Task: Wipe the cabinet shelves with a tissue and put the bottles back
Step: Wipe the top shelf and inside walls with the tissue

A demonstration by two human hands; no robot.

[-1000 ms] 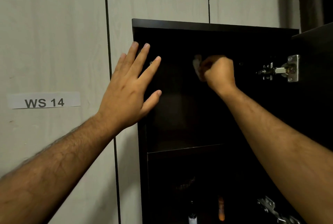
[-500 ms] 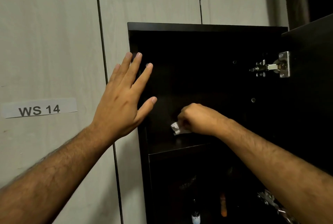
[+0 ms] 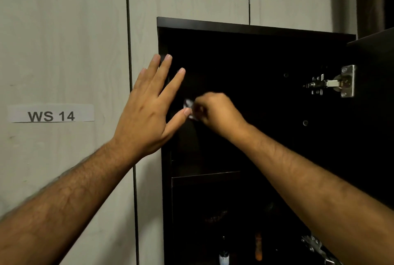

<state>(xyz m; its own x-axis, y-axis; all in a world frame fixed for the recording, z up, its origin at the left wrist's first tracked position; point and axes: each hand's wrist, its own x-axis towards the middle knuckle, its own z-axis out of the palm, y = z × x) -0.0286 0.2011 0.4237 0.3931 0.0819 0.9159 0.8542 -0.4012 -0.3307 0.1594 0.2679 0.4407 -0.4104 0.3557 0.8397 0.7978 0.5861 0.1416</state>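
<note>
Far left, a paper label [image 3: 51, 113] reading "WS 14" sits on the pale wall panel [image 3: 64, 41]. Next, the left hand [image 3: 147, 113] is raised flat at the left front edge of the dark cabinet [image 3: 255, 28], fingers [image 3: 164, 66] straight and spread, holding nothing; whether the palm touches the edge, I cannot tell. Just right of its thumb, inside the upper compartment, the right hand [image 3: 217, 113] is curled tight around a crumpled white tissue [image 3: 189, 108], up against the dark inner surface near the left wall. Below, the shelf [image 3: 204, 176] edge, and under it, low down, a small white-labelled bottle [image 3: 223, 258] and an orange bottle [image 3: 258, 247] stand in the gloom. Right side, a metal hinge [image 3: 332, 83] joins the open door [image 3: 375, 115].
</note>
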